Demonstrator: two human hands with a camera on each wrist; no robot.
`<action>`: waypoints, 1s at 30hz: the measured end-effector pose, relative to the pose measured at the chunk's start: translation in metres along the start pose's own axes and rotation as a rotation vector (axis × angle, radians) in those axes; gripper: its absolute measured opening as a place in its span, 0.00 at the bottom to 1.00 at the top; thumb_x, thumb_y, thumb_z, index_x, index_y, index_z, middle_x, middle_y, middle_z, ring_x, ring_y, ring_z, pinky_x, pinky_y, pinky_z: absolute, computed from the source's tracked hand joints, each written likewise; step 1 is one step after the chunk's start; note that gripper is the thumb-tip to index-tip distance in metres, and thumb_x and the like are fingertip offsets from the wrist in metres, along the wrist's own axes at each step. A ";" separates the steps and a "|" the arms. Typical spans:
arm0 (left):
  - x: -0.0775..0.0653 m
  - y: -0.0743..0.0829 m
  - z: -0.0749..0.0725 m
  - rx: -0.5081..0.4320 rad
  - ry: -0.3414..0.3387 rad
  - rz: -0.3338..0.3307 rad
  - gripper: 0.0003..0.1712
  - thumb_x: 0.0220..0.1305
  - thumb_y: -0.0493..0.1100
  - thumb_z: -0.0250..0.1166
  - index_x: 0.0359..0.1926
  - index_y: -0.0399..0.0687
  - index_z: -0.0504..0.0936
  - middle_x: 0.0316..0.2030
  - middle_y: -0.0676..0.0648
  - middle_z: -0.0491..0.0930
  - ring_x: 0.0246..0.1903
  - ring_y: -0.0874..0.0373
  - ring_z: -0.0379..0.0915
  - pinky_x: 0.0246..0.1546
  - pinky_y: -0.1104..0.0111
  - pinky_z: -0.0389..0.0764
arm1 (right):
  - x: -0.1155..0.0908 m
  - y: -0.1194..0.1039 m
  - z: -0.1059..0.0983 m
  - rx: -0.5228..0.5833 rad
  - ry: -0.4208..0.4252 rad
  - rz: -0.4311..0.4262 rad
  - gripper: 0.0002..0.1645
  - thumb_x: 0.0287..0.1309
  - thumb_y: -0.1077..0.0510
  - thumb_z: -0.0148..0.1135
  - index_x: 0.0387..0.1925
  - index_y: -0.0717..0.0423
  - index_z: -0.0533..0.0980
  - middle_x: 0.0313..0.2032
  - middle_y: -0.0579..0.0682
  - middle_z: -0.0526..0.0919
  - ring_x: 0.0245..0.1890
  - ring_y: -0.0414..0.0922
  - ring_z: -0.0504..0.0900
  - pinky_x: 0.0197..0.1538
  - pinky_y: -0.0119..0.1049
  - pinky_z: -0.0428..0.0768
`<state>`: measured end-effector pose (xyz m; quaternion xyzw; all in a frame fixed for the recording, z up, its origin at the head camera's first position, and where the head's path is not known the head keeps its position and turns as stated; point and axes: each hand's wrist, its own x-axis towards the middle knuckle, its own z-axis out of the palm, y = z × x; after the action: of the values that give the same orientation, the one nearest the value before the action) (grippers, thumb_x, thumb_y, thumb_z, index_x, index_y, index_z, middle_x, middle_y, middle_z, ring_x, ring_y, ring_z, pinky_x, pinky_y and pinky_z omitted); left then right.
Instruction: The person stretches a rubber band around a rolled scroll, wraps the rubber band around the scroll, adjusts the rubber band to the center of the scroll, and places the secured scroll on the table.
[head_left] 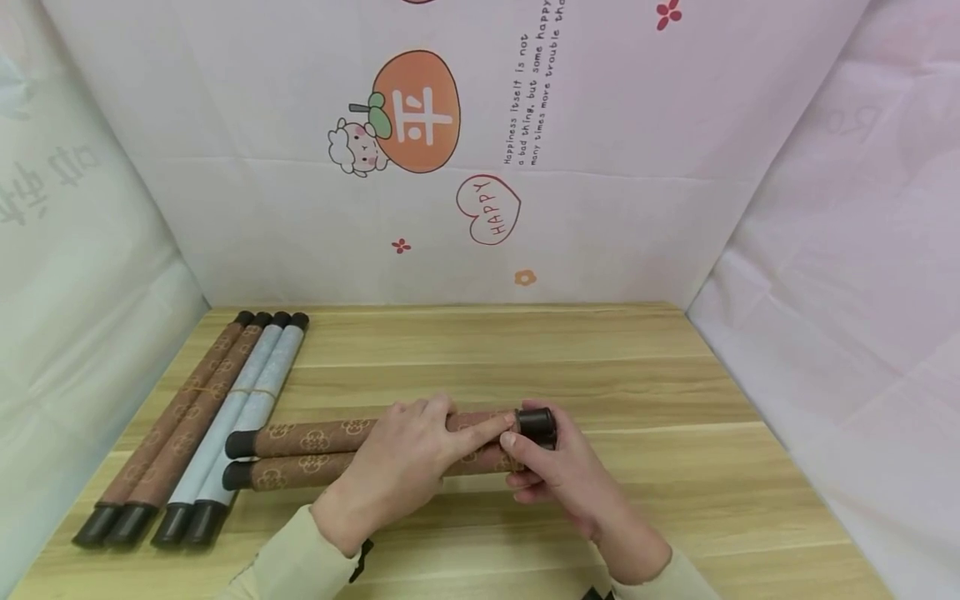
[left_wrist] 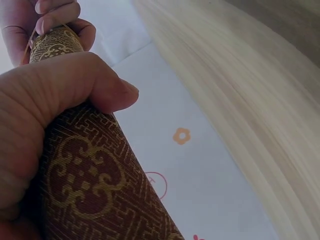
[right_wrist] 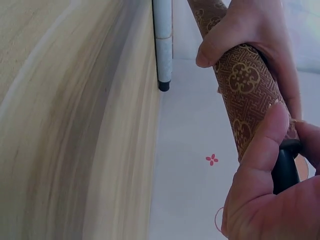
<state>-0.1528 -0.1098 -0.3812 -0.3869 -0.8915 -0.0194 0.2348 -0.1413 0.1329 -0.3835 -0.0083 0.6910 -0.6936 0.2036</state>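
Two brown scrolls (head_left: 311, 438) with gold flower patterns and black end knobs lie side by side across the middle in the head view. My left hand (head_left: 401, 462) grips them around their middle, thumb stretched toward the right end. At that end my right hand (head_left: 570, 475) holds the scrolls just beside the black knobs (head_left: 536, 422). A thin tan rubber band (left_wrist: 32, 41) runs by the right fingers in the left wrist view. In the right wrist view, the right thumb (right_wrist: 270, 125) presses on the patterned cloth near the black knob (right_wrist: 285, 172).
On the left of the wooden table (head_left: 480, 350) lie two more brown scrolls (head_left: 197, 400) and two pale blue scrolls (head_left: 251, 408) in a slanted row. A band (head_left: 262, 392) crosses the blue pair. White printed cloth (head_left: 600, 225) walls off the back and both sides.
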 end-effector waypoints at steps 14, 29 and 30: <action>0.000 -0.006 -0.006 -0.080 -0.021 -0.087 0.70 0.31 0.46 0.89 0.78 0.78 0.64 0.38 0.46 0.78 0.28 0.57 0.71 0.27 0.63 0.79 | -0.012 0.009 0.019 0.156 0.186 -0.139 0.51 0.58 0.63 0.74 0.76 0.47 0.55 0.63 0.63 0.73 0.45 0.52 0.85 0.46 0.43 0.87; 0.001 -0.003 -0.008 -0.049 -0.008 -0.132 0.68 0.34 0.44 0.86 0.78 0.79 0.64 0.40 0.45 0.78 0.27 0.56 0.73 0.26 0.62 0.79 | -0.017 0.019 0.033 0.098 0.374 -0.350 0.53 0.58 0.70 0.71 0.76 0.40 0.55 0.66 0.56 0.68 0.43 0.52 0.89 0.44 0.41 0.89; 0.001 -0.003 -0.008 -0.047 -0.005 -0.130 0.68 0.34 0.43 0.86 0.78 0.79 0.64 0.40 0.45 0.78 0.26 0.56 0.72 0.25 0.62 0.78 | -0.017 0.020 0.034 0.091 0.388 -0.381 0.53 0.59 0.71 0.71 0.76 0.41 0.55 0.67 0.54 0.67 0.42 0.51 0.89 0.43 0.40 0.89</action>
<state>-0.1523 -0.1128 -0.3734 -0.3334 -0.9147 -0.0546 0.2218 -0.1104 0.1063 -0.3965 0.0042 0.6712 -0.7382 -0.0667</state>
